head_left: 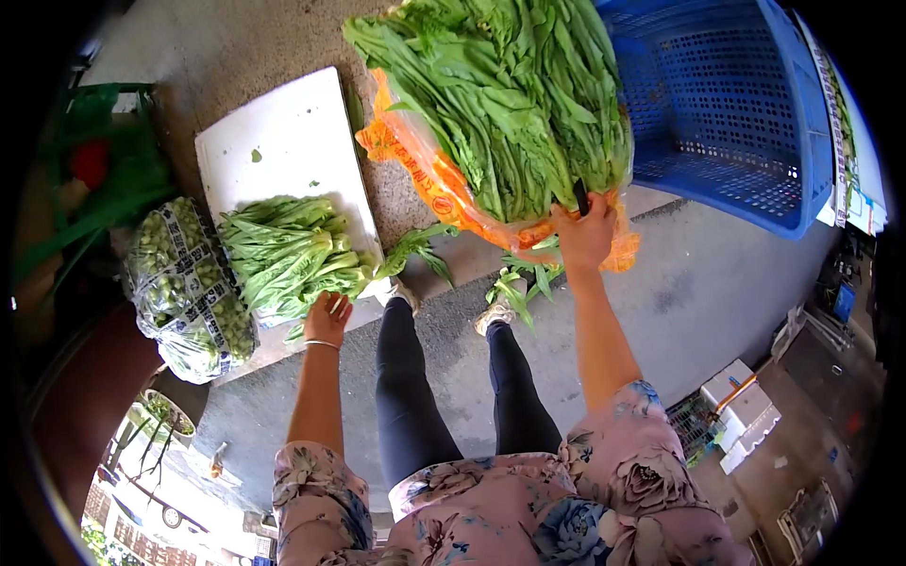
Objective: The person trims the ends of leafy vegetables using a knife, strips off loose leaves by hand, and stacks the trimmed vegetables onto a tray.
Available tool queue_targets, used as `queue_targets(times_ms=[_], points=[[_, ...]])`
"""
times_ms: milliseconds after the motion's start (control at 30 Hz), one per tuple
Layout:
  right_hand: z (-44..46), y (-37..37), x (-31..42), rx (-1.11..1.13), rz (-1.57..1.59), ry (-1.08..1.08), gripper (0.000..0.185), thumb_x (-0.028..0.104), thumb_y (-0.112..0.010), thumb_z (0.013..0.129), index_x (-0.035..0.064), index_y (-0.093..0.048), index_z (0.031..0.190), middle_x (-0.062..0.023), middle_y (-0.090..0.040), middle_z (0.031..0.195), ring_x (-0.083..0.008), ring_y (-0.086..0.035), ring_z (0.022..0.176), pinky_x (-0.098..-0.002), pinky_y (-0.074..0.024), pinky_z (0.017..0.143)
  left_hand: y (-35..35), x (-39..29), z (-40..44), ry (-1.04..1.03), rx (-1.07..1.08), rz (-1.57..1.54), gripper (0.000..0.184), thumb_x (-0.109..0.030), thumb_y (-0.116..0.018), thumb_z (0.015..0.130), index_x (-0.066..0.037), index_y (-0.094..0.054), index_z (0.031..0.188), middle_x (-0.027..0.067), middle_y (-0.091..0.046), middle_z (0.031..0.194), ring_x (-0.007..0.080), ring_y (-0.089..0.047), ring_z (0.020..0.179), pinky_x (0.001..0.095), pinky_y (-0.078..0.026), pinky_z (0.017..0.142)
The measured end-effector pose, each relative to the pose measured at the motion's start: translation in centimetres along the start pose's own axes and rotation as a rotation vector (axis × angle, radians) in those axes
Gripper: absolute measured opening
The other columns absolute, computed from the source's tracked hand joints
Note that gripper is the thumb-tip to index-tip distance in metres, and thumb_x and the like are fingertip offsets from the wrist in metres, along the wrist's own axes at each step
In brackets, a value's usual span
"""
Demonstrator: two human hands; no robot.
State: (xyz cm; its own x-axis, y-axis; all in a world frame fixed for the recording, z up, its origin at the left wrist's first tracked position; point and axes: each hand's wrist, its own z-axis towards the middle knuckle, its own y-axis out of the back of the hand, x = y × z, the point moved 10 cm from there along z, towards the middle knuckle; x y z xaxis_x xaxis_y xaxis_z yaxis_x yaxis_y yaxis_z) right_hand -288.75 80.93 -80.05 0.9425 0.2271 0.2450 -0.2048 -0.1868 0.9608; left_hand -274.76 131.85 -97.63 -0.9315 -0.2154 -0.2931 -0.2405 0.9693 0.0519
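My left hand (327,318) is at the near edge of a pile of leafy green lettuce (288,247), its fingers loosely bent and apart. That pile lies on a white foam board (274,141), stems toward the right. My right hand (585,234) is closed around a slim black tool (580,195), whose far end is lost against the leaves. It is at the near edge of a big heap of long-leaf greens (510,104) resting on an orange printed plastic bag (429,170).
A blue perforated crate (722,104) stands on its side at the right of the heap. Clear bags of small green vegetables (184,283) sit left of the board. Loose leaves (420,250) lie by my shoes. Green netting (104,179) hangs at far left.
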Motion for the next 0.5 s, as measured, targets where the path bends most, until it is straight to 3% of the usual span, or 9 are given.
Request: queue_targets(times_ms=[33, 133, 167, 300, 367, 467, 500], points=[[-0.1, 1.4, 1.5, -0.173, -0.060, 0.168, 0.052, 0.026, -0.073, 0.062, 0.0117, -0.049, 0.106, -0.0111, -0.050, 0.104, -0.0308, -0.050, 0.097, -0.0415, -0.0468, 0.076, -2.0, 0.1, -1.7, -0.028, 0.039, 0.033, 0.036, -0.021, -0.050, 0.087, -0.007, -0.041, 0.119, 0.0121, -0.049, 0.108, 0.0271, -0.052, 0.098, 0.0419, -0.045, 0.084], [0.9, 0.4, 2.7, -0.098, -0.198, 0.251, 0.049, 0.025, -0.073, 0.062, 0.0109, -0.050, 0.103, -0.0111, -0.051, 0.102, -0.0308, -0.050, 0.097, -0.0409, -0.0476, 0.074, -9.0, 1.7, -5.6, -0.057, 0.232, 0.095, 0.039, -0.021, -0.051, 0.087, -0.007, -0.040, 0.121, 0.0126, -0.050, 0.108, 0.0273, -0.053, 0.096, 0.0413, -0.046, 0.082], [0.9, 0.9, 3.2, -0.206, -0.176, 0.357, 0.049, 0.024, -0.073, 0.060, 0.0104, -0.051, 0.102, -0.0112, -0.052, 0.098, -0.0301, -0.052, 0.094, -0.0404, -0.0480, 0.072, -11.8, 2.1, -7.6, -0.069, 0.287, 0.116, 0.039, -0.020, -0.051, 0.087, -0.005, -0.040, 0.121, 0.0128, -0.051, 0.107, 0.0273, -0.054, 0.095, 0.0407, -0.047, 0.081], [0.0, 3.8, 4.7, -0.240, 0.087, 0.419, 0.049, 0.024, -0.072, 0.055, 0.0067, -0.054, 0.096, -0.0107, -0.056, 0.089, -0.0297, -0.056, 0.085, -0.0386, -0.0478, 0.070, -22.7, 4.1, -14.3, -0.123, 0.486, 0.167, 0.038, -0.019, -0.054, 0.085, -0.002, -0.043, 0.117, 0.0136, -0.054, 0.104, 0.0263, -0.056, 0.093, 0.0370, -0.048, 0.079], [0.6, 4.6, 4.0, -0.131, 0.228, 0.310, 0.048, 0.024, -0.072, 0.055, 0.0052, -0.054, 0.095, -0.0109, -0.057, 0.090, -0.0297, -0.057, 0.084, -0.0385, -0.0477, 0.070, -26.6, 5.1, -16.8, -0.119, 0.565, 0.167, 0.039, -0.021, -0.056, 0.084, -0.003, -0.043, 0.116, 0.0136, -0.054, 0.105, 0.0252, -0.057, 0.092, 0.0351, -0.047, 0.079], [0.0, 6.4, 2.5, 0.015, 0.421, 0.139, 0.046, 0.025, -0.073, 0.056, 0.0019, -0.056, 0.092, -0.0108, -0.060, 0.087, -0.0260, -0.059, 0.078, -0.0359, -0.0474, 0.069, -30.6, 7.3, -20.1, -0.068, 0.750, 0.171, 0.055, -0.032, -0.062, 0.080, -0.002, -0.040, 0.121, 0.0137, -0.052, 0.110, 0.0253, -0.053, 0.100, 0.0360, -0.043, 0.087], [-0.7, 6.8, 2.5, 0.153, 0.556, 0.098, 0.044, 0.024, -0.072, 0.056, 0.0011, -0.057, 0.091, -0.0104, -0.060, 0.084, -0.0237, -0.059, 0.075, -0.0338, -0.0470, 0.068, -31.6, 8.3, -21.2, -0.009, 0.846, 0.154, 0.064, -0.038, -0.064, 0.077, -0.002, -0.038, 0.123, 0.0138, -0.051, 0.112, 0.0253, -0.050, 0.104, 0.0367, -0.040, 0.090]])
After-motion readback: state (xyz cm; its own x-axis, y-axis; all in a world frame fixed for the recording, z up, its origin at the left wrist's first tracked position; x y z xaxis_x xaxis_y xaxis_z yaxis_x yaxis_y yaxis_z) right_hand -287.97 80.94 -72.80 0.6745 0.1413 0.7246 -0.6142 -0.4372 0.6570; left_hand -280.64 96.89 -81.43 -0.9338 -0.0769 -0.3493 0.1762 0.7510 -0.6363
